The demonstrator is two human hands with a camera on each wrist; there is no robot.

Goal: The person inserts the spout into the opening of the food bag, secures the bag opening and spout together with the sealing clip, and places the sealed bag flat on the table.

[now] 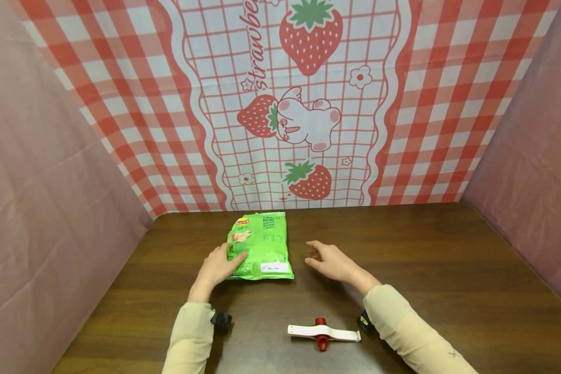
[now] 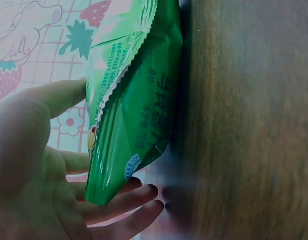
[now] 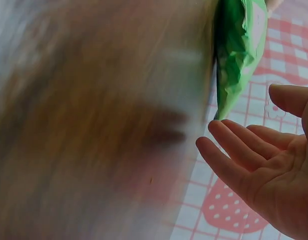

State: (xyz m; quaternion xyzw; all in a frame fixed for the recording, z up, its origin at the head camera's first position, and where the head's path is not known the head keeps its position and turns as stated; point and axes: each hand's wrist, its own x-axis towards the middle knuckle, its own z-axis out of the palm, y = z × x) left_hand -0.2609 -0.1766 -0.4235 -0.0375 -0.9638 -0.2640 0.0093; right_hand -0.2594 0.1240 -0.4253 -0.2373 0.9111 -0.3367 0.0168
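Note:
A green chip bag (image 1: 262,244) lies on the table toward the back, left of centre. My left hand (image 1: 217,267) is at its left edge, with the thumb over the bag's top face. In the left wrist view, the fingers (image 2: 128,207) are spread and fairly straight around the end of the chip bag (image 2: 128,110). Right of the bag, my right hand (image 1: 333,262) hovers with a gap between them. Its fingers (image 3: 239,155) are extended and hold nothing in the right wrist view. Part of the bag's left edge is hidden behind the left hand.
Near the front of the wooden table (image 1: 425,249) lies a white strap (image 1: 299,331) across a dark red piece (image 1: 322,343), between the forearms. A strawberry-patterned cloth (image 1: 308,130) hangs behind the table. Pink cloth (image 1: 51,208) covers the sides.

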